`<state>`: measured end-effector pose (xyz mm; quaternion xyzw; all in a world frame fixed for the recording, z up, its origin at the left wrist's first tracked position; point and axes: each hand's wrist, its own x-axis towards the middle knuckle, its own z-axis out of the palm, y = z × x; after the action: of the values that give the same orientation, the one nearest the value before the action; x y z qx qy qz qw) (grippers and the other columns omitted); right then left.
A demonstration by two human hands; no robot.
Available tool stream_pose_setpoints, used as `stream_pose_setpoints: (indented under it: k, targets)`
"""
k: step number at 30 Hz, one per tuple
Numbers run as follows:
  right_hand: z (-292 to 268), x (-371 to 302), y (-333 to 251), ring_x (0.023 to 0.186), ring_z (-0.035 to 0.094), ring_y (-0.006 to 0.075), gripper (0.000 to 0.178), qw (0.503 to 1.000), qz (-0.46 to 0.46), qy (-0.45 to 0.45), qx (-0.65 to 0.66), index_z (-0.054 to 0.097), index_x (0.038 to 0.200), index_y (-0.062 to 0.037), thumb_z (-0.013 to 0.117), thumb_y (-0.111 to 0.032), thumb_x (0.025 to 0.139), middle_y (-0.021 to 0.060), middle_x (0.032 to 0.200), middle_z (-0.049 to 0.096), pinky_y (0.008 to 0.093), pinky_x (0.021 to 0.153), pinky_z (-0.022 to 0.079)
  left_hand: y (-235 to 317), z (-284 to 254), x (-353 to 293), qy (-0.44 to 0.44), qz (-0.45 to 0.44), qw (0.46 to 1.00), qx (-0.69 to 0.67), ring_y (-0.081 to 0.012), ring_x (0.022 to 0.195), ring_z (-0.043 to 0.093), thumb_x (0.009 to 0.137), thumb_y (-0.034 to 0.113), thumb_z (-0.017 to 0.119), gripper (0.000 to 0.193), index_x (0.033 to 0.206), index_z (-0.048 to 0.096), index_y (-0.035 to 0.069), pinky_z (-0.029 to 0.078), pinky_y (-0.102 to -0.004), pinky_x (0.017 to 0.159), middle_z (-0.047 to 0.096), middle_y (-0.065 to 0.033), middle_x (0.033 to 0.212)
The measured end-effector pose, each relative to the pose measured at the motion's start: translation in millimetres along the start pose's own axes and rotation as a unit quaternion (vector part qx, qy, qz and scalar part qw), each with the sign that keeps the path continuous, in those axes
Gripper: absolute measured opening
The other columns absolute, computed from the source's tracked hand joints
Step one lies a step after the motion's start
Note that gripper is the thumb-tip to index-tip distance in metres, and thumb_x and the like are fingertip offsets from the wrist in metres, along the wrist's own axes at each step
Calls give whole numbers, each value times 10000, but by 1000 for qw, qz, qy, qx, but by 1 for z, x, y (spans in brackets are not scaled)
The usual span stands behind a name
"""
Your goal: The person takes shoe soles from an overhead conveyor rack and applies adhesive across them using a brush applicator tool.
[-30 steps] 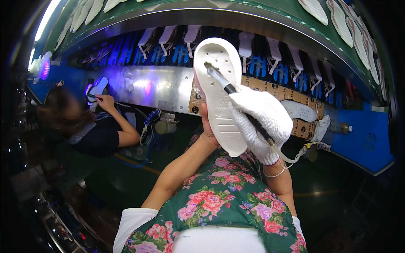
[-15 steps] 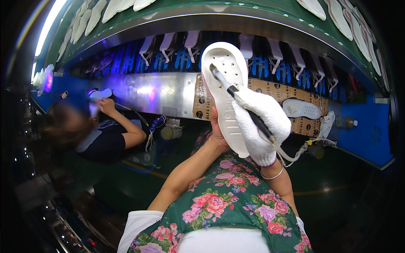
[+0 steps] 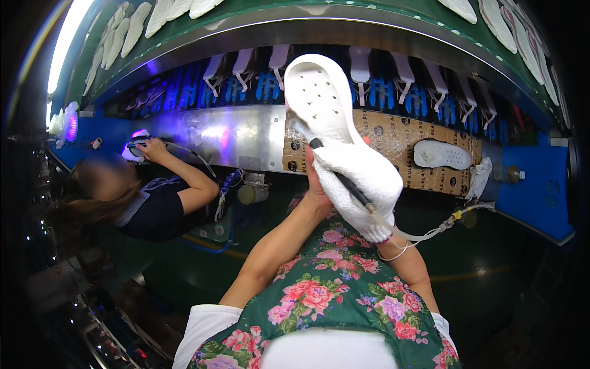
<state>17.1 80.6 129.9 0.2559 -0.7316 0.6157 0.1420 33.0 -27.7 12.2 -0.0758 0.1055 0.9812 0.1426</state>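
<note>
A white shoe sole (image 3: pixel 319 86) with several small holes in its raised-rim toe area is held up before me, toe end away from me. Bare, my left hand (image 3: pixel 316 184) grips it from below; its fingers are partly hidden by the sole. My right hand (image 3: pixel 362 181), in a white knitted glove, is closed round the black handle of a brush (image 3: pixel 351 186). The brush's blurred bristles lie at the sole's left edge, below the holes. From the handle's rear end a clear tube runs off to the right. The glove covers the sole's lower part.
Another white sole (image 3: pixel 441 154) lies on brown cardboard (image 3: pixel 393 154) over the metal bench (image 3: pixel 246 141). Beyond it, white straps or shoe parts (image 3: pixel 359 64) hang in a row. Several soles line the green upper shelf (image 3: pixel 369 15). A co-worker (image 3: pixel 157 190) works at the left.
The brush and my gloved hand have moved down and left, from the toe holes to the sole's left edge. The sole has shifted slightly up and left. The co-worker's hands have moved.
</note>
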Motion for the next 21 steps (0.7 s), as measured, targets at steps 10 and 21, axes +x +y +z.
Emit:
stream_pose_setpoints:
  k: [10, 21]
  targets:
    - [-1, -9, 8, 855, 728, 270, 235, 999, -8, -37, 12, 749, 998, -29, 757, 6, 766, 131, 933, 744, 347, 789, 562, 18, -6, 8, -96, -27, 994, -41, -451, 1199, 570, 723, 922, 472, 1146, 1530, 309, 124, 479, -592, 1024, 528, -220, 1373]
    - [-9, -12, 21, 878, 736, 268, 262, 991, -23, -97, 93, 751, 1019, -48, 772, -31, 758, 112, 946, 747, 340, 782, 563, 34, 23, 18, -129, -20, 991, 4, -439, 1045, 635, 731, 938, 435, 1123, 1386, 433, 25, 559, -593, 837, 615, -253, 1147]
